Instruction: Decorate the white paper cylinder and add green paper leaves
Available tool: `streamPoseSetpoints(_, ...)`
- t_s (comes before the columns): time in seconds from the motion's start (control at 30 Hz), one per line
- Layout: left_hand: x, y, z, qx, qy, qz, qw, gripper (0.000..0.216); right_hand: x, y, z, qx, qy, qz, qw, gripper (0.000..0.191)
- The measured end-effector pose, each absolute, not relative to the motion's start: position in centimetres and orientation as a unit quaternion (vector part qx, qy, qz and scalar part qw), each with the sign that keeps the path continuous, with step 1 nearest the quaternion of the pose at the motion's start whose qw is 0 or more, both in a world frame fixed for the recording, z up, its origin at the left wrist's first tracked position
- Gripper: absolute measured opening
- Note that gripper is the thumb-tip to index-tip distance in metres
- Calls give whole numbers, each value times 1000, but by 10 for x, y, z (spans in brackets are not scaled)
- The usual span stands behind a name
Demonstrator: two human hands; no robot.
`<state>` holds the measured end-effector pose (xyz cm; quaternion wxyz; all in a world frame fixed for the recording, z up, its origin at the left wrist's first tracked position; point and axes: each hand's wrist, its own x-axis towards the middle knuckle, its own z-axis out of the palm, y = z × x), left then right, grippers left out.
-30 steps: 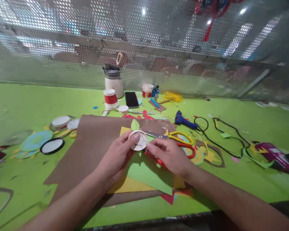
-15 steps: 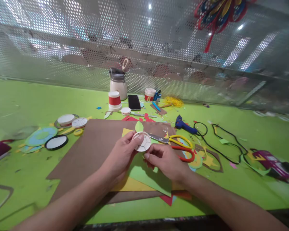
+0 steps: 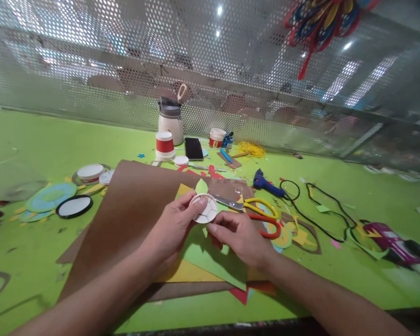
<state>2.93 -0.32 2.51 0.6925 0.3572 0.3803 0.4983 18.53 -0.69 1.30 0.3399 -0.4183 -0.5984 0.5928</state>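
Observation:
My left hand (image 3: 171, 228) pinches a small white disc with drawn lines (image 3: 205, 208), which has a green paper leaf (image 3: 201, 186) sticking out behind it. My right hand (image 3: 240, 235) sits just right of the disc with fingers curled, thumb and forefinger touching a small green paper scrap under the disc's lower edge. Both hands hover over a stack of paper sheets: brown (image 3: 133, 210), green (image 3: 213, 261) and yellow (image 3: 185, 273). Scissors with yellow and red handles (image 3: 255, 210) lie just beyond my right hand.
A blue glue gun (image 3: 264, 182) with a black cord (image 3: 318, 210) lies at the right. Red-and-white cups (image 3: 164, 144), a phone (image 3: 193, 148), a white jar (image 3: 171, 122), round lids and paper rings (image 3: 52, 196) sit farther back and left. A perforated metal wall (image 3: 91, 70) stands behind.
My right hand drew in from the disc's right edge to beneath it, fingers curling. The brown sheet's left side shifted. My view tilted up slightly.

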Motion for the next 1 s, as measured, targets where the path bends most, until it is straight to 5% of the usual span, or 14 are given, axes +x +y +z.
streamPoseSetpoints(0.37,28,1,26,348,390,499,692,19,195,2,15,-456,-613,540,353,12)
streamPoseSetpoints(0.6,30,1,29,334,389,523,681,17,191,-2,12,-448,-655,533,294,25)
streamPoseSetpoints(1.0,30,-2,28,350,355,508,702,16,185,-4,3,-421,-585,616,319,30)
